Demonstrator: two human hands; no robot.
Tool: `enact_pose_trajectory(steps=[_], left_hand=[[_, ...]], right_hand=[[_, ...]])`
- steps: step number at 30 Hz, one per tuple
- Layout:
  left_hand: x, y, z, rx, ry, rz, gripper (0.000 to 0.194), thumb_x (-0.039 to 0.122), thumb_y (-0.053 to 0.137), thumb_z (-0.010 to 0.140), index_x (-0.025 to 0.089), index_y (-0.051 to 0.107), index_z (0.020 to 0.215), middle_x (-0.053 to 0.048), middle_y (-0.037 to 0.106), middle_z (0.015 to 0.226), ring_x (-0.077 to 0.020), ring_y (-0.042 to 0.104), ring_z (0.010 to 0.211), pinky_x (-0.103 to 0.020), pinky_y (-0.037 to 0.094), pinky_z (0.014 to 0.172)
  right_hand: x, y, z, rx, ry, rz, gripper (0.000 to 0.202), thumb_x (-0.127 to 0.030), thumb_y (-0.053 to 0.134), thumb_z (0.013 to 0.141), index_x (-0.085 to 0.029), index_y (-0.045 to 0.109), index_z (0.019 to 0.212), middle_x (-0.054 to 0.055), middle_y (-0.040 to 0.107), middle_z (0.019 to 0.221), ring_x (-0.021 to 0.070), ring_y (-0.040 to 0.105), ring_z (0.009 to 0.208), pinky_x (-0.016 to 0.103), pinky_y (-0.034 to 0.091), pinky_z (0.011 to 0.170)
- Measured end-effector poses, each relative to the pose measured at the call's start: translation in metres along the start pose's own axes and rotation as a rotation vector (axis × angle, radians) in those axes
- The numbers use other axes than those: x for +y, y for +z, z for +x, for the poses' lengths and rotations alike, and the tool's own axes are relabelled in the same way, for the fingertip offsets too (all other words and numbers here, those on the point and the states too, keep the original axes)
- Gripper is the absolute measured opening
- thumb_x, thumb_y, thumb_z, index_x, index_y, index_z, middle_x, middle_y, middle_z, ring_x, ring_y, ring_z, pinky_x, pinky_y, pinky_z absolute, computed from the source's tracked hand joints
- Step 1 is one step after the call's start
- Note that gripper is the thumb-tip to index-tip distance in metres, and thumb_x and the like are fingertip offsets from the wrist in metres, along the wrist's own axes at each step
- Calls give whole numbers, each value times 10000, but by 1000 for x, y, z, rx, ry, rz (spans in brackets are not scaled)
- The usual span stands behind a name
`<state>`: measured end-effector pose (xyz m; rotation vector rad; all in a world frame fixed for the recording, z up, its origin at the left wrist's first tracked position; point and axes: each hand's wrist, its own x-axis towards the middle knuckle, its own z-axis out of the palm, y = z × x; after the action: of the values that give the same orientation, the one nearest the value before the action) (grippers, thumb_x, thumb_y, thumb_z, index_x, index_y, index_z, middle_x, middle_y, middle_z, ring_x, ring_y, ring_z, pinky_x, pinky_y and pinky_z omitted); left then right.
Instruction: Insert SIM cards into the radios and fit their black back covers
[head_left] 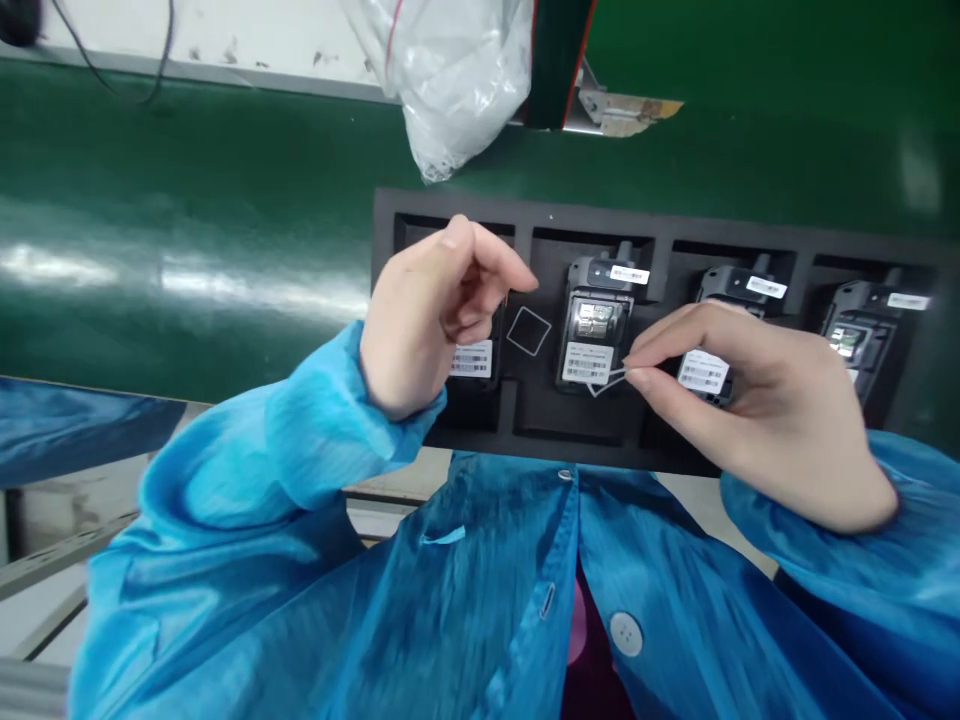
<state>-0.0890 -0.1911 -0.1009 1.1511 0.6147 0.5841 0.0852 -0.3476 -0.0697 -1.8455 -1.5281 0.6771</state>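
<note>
A black tray (pixel 577 445) holds several dark handheld devices in its compartments. Between thumb and forefinger, my right hand (pixel 750 400) pinches a thin whitish loop (pixel 600 388) at the lower right corner of one device (pixel 596 320), which has a silvery window and a white label. My left hand (pixel 439 310) is raised over the left compartment, fingers curled and thumb and forefinger apart, with nothing visible in it. It partly hides another device, whose label (pixel 472 358) shows beneath. A thin square frame (pixel 529 331) lies on the tray between the two devices.
Two more devices (pixel 859 330) (pixel 731 285) sit at the right of the tray. Beyond it on the green surface (pixel 187 220) are a clear plastic bag (pixel 465 80) and a metal bracket (pixel 626 112). A dark cable (pixel 112 90) lies at the upper left.
</note>
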Motion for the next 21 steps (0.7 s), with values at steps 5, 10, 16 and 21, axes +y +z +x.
enact_pose_trajectory(steps=[5,10,16,21], left_hand=[[-9,-2,3,-31,327,501,455,376,331,1011,226,696,785,-41,467,697,-144,417,645,-337,322,628],[-20,-18,7,-525,713,987,476,428,356,966,160,738,1055,-107,530,820,-207,447,703,-388,349,676],[-23,-12,-1,-577,793,1463,492,531,435,942,207,662,1235,-96,557,858,-244,512,778,-385,368,685],[-21,-9,-3,-543,836,1592,532,581,427,939,215,642,1260,-79,556,830,-247,532,800,-366,345,666]], right_hand=[[22,22,13,176,91,-287,108,-312,630,879,-233,667,814,53,612,1030,272,536,1064,482,385,953],[37,32,17,175,121,-477,173,-353,585,914,-233,708,894,77,590,1069,286,510,1088,492,362,956],[45,34,19,286,36,-426,138,-361,655,866,-237,715,868,60,575,987,252,513,1011,461,365,931],[50,37,19,311,12,-406,127,-326,649,856,-212,704,864,62,576,969,239,510,992,454,346,938]])
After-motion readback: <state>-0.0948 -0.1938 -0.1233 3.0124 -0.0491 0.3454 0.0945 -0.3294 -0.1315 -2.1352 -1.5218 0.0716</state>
